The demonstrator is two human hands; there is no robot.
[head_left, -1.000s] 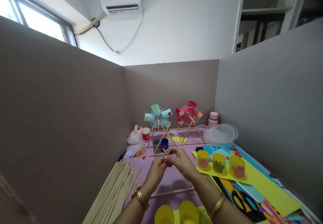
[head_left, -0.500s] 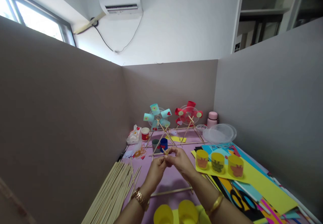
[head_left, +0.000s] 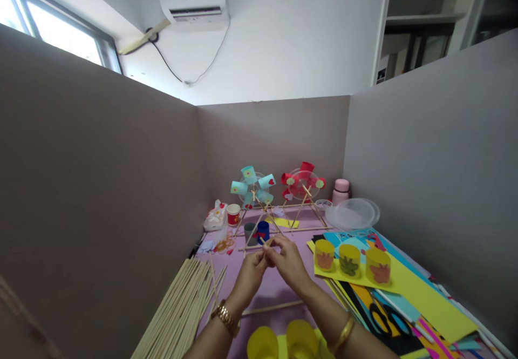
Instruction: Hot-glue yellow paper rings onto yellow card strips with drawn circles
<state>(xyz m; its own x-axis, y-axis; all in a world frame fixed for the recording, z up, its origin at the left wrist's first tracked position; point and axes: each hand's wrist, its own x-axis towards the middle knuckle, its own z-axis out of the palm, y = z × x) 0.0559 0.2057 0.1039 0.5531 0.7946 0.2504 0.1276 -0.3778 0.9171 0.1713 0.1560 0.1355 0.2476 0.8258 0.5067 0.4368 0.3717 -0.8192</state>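
My left hand and my right hand meet above the middle of the table, fingers pinched together. Between them a wooden stick tip pokes out; most of what they grip is hidden by the fingers. Below my wrists a wooden stick lies crosswise. Two yellow paper cups stand close to me, cut off by the bottom of the view. Just beyond my hands are a grey-green paper cup and a blue paper cup.
Many wooden sticks lie at left. Two stick-framed wheels, one light blue, one red, stand at back. Yellow cups, coloured paper and scissors are at right, with plastic lids and a pink bottle behind.
Both hands stay together at almost the same spot, with the right fingers shifted slightly around the stick tip. Everything else looks unmoved.
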